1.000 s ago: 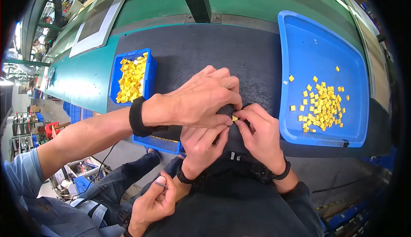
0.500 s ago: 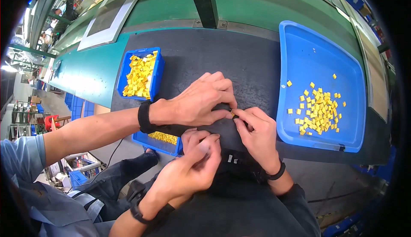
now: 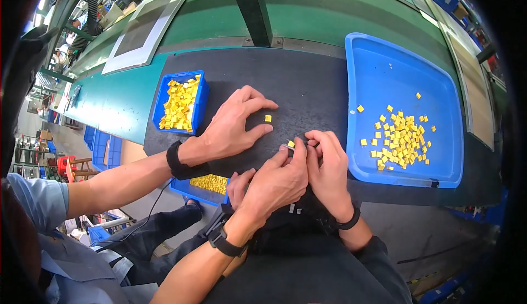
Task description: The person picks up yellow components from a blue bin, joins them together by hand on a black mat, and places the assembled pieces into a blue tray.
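- Right hand (image 3: 330, 166): fingers drawn together; whether they grip anything cannot be told.
- Left hand (image 3: 238, 187): mostly hidden behind a co-worker's hand (image 3: 277, 183); its grasp cannot be told.
- Yellow piece (image 3: 291, 144) (roughly square, without clear long axis): pinched by the co-worker's hand, just left of the right hand, the nearer one.
- Loose piece (image 3: 268, 118): farther left, on the bench (image 3: 324, 95).
- Blue tray (image 3: 401, 73): at right.

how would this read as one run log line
left hand: mostly hidden; right hand: grip unclear; co-worker's near hand: at yellow piece; second piece: on mat
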{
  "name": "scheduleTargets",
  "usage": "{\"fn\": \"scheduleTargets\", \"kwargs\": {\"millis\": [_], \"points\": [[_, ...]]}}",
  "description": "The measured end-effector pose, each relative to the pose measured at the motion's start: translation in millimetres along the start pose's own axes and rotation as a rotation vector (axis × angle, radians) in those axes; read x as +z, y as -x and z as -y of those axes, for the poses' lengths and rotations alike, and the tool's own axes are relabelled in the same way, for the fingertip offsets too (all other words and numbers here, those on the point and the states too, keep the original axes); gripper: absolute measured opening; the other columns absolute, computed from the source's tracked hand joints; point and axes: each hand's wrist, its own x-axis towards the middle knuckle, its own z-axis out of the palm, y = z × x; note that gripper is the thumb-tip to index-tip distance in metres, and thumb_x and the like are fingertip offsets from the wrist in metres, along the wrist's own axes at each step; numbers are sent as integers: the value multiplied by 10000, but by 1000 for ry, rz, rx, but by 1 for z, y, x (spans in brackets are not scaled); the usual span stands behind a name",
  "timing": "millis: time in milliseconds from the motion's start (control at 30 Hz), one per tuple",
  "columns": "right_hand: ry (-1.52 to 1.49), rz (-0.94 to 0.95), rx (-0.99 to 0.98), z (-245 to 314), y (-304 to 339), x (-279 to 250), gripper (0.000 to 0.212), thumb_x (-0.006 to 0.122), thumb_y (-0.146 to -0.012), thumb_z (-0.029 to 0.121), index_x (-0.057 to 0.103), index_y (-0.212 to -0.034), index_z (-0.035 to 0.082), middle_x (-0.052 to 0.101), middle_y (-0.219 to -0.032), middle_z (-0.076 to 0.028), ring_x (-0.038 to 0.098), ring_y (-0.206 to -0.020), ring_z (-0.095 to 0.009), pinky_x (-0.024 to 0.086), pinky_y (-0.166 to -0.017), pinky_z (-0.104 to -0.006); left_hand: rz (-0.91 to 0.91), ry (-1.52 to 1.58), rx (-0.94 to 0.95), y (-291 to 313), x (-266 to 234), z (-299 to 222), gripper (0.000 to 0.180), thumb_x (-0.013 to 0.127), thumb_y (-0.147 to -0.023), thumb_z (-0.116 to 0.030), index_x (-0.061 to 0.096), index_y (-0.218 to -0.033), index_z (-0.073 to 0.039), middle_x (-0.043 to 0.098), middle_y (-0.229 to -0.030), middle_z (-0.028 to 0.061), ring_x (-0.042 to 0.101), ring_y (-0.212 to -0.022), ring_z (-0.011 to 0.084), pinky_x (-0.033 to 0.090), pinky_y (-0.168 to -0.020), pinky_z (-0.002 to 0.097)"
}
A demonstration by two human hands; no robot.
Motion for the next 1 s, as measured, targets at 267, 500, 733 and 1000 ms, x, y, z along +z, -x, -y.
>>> {"fn": "scheduleTargets", "kwargs": {"millis": [267,500,733,1000], "points": [[11,36,-28,2,0,-1,245,640,-968,-120,699,-1180,-12,689,-1038,-142,696,-848,-226,545,-731,-315,231,86,211,-4,4,-7,377,818,-869,-88,780,-1244,-88,639,-1140,110,642,-1096,291,547,-924,394],[32,52,19,0,1,-8,246,626,-975,-120,699,-1186,-18,704,-1060,-140,721,-894,-220,558,-760,-301,344,56,270,-4,16,-20,357,807,-877,-98,780,-1232,-78,650,-1111,112,652,-1068,284,556,-900,391],[-18,70,36,0,2,-7,245,591,-975,-118,699,-1177,-31,701,-1035,-150,721,-893,-245,560,-759,-325,419,104,127,-22,3,-10,333,811,-874,-104,783,-1203,-68,667,-1075,114,669,-1035,279,562,-882,389],[-67,87,74,4,2,-7,222,579,-995,-98,709,-1163,-34,708,-1023,-134,717,-895,-208,552,-760,-303,430,88,92,-16,-2,-14,306,815,-870,-111,786,-1170,-57,687,-1033,116,688,-996,274,569,-861,386]]}}
